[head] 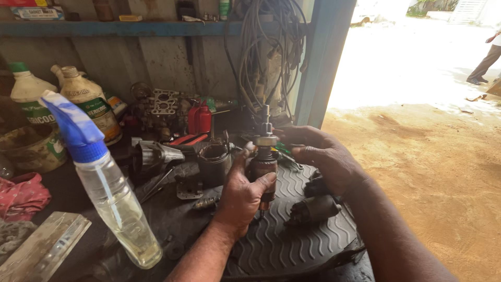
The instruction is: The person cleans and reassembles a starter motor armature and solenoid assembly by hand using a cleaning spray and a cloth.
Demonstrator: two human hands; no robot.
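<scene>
Left hand is wrapped tight round the armature, holding it upright over the ribbed mat, while the right hand pinches in at its top, fingers half curled beside the shaft. Risk here, I'd say: greasy fingers slip and it drops onto the solenoid just beside, or tips toward the spray bottle.

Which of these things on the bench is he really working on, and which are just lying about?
In hand:
motor armature, upright, gripped by left hand
right hand beside its top

Lying about:
spray bottle
oil bottles
red cloth
hanging cables
rubber mat
</scene>
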